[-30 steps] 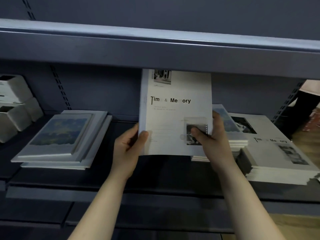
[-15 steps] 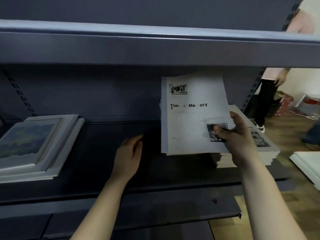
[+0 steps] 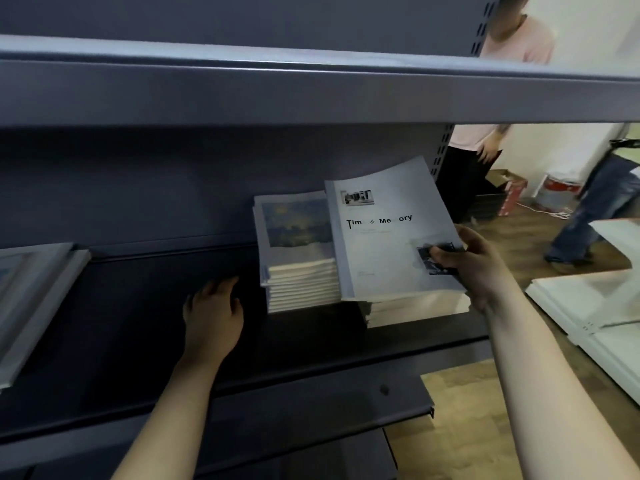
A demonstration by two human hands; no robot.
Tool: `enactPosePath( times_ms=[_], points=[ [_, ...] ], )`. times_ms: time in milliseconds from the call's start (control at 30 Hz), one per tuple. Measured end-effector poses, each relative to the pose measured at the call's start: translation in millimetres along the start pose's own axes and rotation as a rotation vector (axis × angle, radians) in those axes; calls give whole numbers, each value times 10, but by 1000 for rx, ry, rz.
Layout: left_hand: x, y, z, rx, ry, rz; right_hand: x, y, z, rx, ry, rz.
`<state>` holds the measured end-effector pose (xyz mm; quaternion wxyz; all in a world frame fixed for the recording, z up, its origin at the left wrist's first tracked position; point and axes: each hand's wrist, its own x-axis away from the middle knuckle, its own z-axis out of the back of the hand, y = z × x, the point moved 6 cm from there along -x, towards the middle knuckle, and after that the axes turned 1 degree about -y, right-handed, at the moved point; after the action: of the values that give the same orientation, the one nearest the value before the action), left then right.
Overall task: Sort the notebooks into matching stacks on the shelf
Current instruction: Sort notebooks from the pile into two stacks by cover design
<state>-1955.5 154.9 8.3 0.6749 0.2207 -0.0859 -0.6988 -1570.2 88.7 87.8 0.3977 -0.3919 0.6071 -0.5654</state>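
Observation:
My right hand (image 3: pixel 474 268) grips the lower right corner of a white "Time & Memory" notebook (image 3: pixel 388 237), held tilted just above a stack of white notebooks (image 3: pixel 415 311) at the right end of the dark shelf (image 3: pixel 311 358). To its left stands a stack with a landscape-painting cover (image 3: pixel 298 258). My left hand (image 3: pixel 214 313) rests on the bare shelf, fingers loosely bent, holding nothing. Another pile of painting-cover notebooks (image 3: pixel 38 299) lies at the far left.
An upper shelf board (image 3: pixel 311 91) hangs low over the working space. White panels (image 3: pixel 595 306) lie on the wooden floor at right. Two people (image 3: pixel 485 140) stand beyond the shelf's right end, near a red and white bucket (image 3: pixel 559 192).
The view has swung right. My left hand let go of the notebook and dropped to the shelf. My right hand carried it rightward and lowered it over the right stack.

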Motion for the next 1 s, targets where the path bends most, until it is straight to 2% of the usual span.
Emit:
enactPosePath(
  times_ms=[367, 600, 900, 1000],
  points=[
    [74, 42, -52, -55, 71, 51, -75, -3, 441, 143, 18, -100],
    [85, 50, -67, -80, 89, 33, -219, -12, 378, 330, 8, 11],
    [105, 58, -78, -68, 90, 37, -355, -52, 217, 779, 87, 219],
    [102, 69, -68, -67, 91, 32, -385, -58, 177, 875, 115, 217]
  ],
)
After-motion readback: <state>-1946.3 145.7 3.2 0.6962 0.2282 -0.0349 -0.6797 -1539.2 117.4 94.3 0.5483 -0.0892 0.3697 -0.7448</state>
